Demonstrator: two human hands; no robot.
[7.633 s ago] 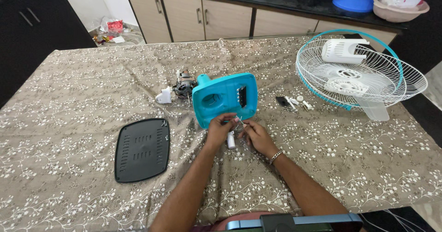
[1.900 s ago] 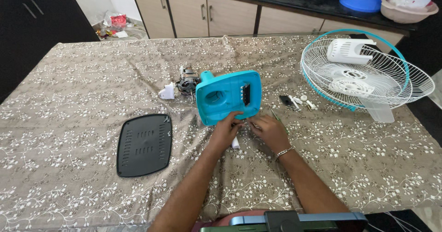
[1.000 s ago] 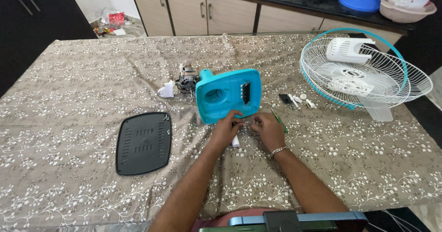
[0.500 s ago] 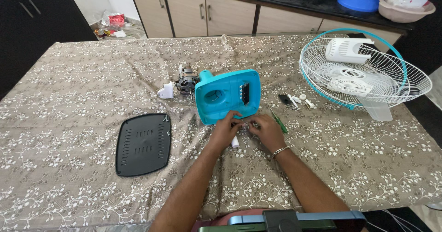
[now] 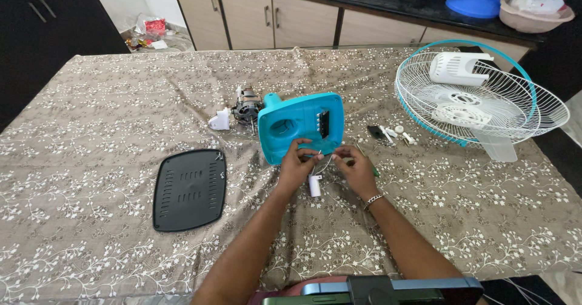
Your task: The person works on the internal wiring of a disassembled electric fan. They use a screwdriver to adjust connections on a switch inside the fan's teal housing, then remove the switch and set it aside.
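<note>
Both hands have stayed at the teal housing — left hand and right hand each pinch thin wires just below it, a small white capacitor dangling between them.

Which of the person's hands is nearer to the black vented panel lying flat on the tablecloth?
Left. The left hand is just right of the black vented panel, with bare cloth between them. The right hand lies farther right, beyond the small white cylinder.
</note>
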